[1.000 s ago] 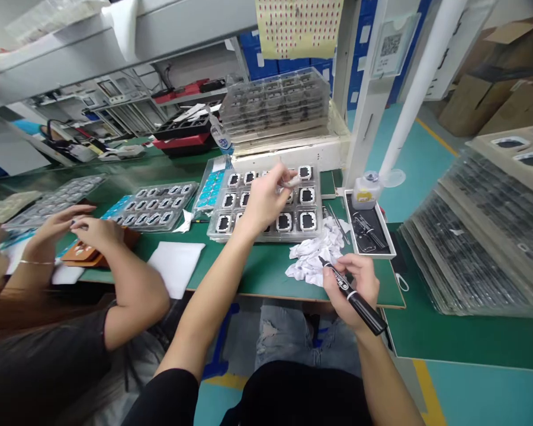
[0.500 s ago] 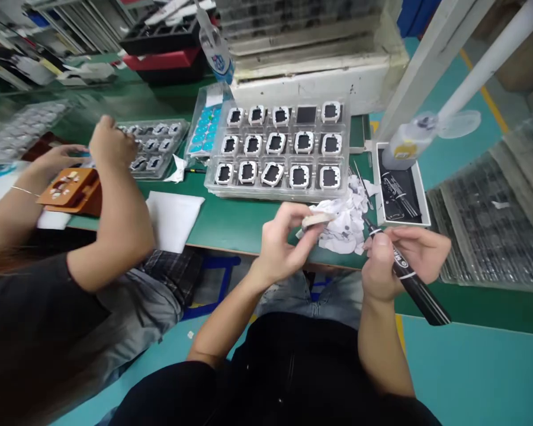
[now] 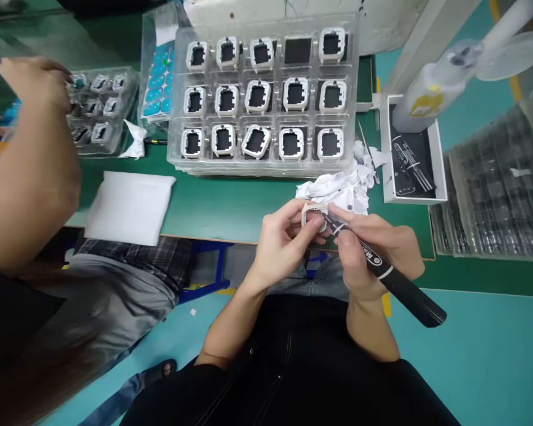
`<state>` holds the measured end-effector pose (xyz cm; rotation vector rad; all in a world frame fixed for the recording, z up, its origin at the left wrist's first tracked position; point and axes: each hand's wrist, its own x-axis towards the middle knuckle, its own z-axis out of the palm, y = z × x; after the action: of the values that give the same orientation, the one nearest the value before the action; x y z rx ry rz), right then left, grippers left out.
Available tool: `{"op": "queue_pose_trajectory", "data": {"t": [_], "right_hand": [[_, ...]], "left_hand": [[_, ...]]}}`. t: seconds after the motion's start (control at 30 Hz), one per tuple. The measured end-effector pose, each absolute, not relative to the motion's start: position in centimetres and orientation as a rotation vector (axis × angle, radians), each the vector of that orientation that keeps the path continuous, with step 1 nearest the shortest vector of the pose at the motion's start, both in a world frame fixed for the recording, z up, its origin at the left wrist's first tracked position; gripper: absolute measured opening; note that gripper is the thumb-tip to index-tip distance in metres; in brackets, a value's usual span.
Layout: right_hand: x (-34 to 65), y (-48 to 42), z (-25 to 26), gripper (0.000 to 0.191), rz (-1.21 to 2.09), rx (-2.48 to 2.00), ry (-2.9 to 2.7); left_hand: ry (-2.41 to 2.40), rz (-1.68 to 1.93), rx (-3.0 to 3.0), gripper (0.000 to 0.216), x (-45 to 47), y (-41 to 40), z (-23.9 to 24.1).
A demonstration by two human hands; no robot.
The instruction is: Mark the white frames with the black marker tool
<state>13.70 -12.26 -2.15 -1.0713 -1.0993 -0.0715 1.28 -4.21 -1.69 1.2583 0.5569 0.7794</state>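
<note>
My left hand (image 3: 284,239) pinches a small white square frame part (image 3: 311,212) just over the near edge of the green bench (image 3: 231,204). My right hand (image 3: 368,251) grips a black marker pen (image 3: 388,275), and its tip touches that part. Behind my hands stands a clear plastic tray (image 3: 266,94) with rows of the same white frame parts; one pocket in the back row shows only black. A crumpled white cloth (image 3: 340,189) lies between the tray and my hands.
A co-worker's arm (image 3: 31,154) reaches over a second clear tray (image 3: 100,109) at the left. A white pad (image 3: 131,204) lies near the bench edge. To the right are a white box with tools (image 3: 411,168), a plastic bottle (image 3: 430,94) and stacked trays (image 3: 493,195).
My left hand took a white part from the tray and brought it down in front of me. My right hand moved the marker's tip onto it. The camera tilted downward.
</note>
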Motion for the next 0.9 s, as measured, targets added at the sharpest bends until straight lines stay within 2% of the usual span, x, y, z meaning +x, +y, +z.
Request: {"op": "queue_pose_trajectory", "data": {"t": [0.33,0.9], "right_hand": [[13.41,-12.08,-1.88,0.018,-0.159,-1.330,-1.179],[13.96,-12.33,-2.01,0.023,-0.141,-1.279,-1.233]], "left_hand": [[0.741,0.894,1.493,0.029,1.43,-5.02,-1.52],[0.784,0.931,1.619,0.018,1.39,-5.20,-1.26]]}}
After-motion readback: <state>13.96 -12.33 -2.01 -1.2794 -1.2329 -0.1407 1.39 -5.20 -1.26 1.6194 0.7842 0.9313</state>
